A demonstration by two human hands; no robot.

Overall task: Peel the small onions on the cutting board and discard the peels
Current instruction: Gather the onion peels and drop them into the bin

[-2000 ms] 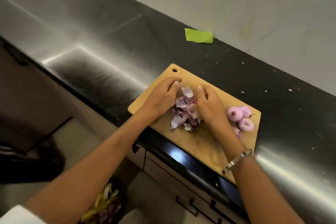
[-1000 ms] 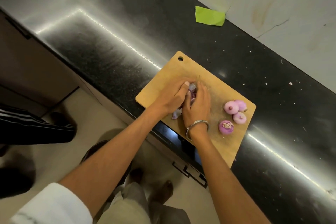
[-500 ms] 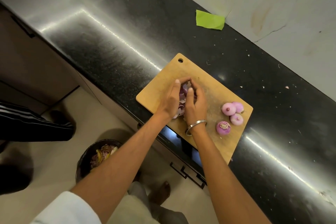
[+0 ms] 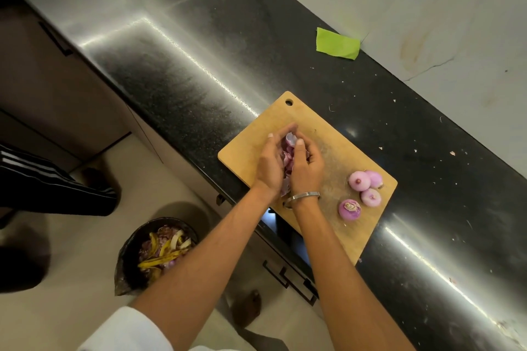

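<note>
The black stone worktop (image 4: 328, 88) runs along a pale marbled wall, with a scrap of green tape (image 4: 337, 43) at the join and pale flecks scattered over the surface. The wooden cutting board (image 4: 336, 148) lies at the near edge of the worktop, one corner overhanging the cupboard fronts.

Four peeled onions (image 4: 360, 180) sit together at the right end of the board, well apart from your hands; no unpeeled onion is visible.

Your left hand (image 4: 271, 162) and right hand (image 4: 306, 164) are cupped against each other over the middle of the board, fingers curled round a heap of purple peels (image 4: 288, 155). One pale peel stands up between your fingertips, and another hangs out near the wrists, beside the metal bangle (image 4: 302, 196).

In my judgement the peeling is done and the step in hand is discarding. The bin (image 4: 159, 251) stands on the floor below and to your left, already holding banana skins and purple scraps.

Recommendations:
- Close the heels of your hands before lifting; the peel at the wrist looks likely to drop.
- Keep both hands pressed together until you are directly over the bin.
- Peels are light and springy; open your hands low over the rim.
- Check the board for leftover scraps afterwards.
</note>
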